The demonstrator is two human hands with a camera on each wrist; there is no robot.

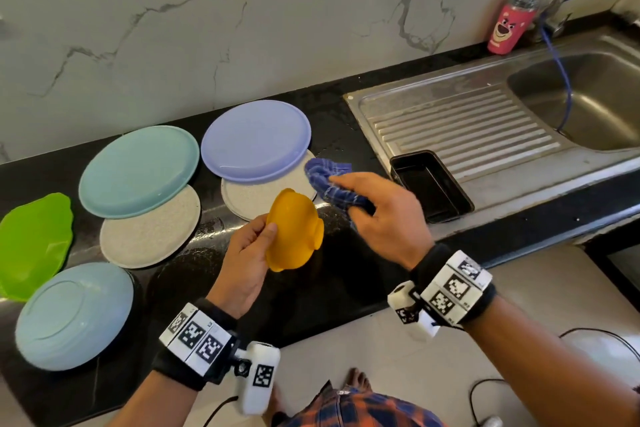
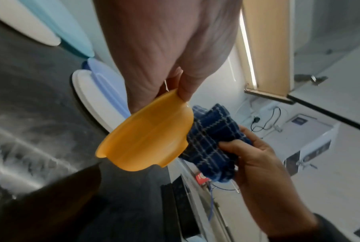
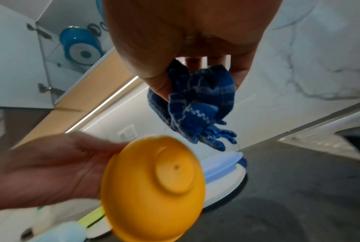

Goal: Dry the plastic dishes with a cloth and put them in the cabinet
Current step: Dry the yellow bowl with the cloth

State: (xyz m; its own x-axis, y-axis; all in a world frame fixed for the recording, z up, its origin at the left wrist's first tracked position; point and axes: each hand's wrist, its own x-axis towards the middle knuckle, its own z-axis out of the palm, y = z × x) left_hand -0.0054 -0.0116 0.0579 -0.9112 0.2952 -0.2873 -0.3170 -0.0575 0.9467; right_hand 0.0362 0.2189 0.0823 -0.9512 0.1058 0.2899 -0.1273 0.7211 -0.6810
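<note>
above the surface (image 1: 346, 270) your left hand (image 1: 242, 263) gripped the orange bowl (image 1: 294, 232), your right hand (image 1: 384, 215) clutched the cloth (image 1: 329, 180); five plates waited, nothing visibly put away.

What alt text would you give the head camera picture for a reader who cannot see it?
Over a black counter, the left hand holds an orange plastic bowl while the right hand grips a blue checked cloth beside it. Upturned plastic plates lie to the left; a steel sink sits to the right.
</note>
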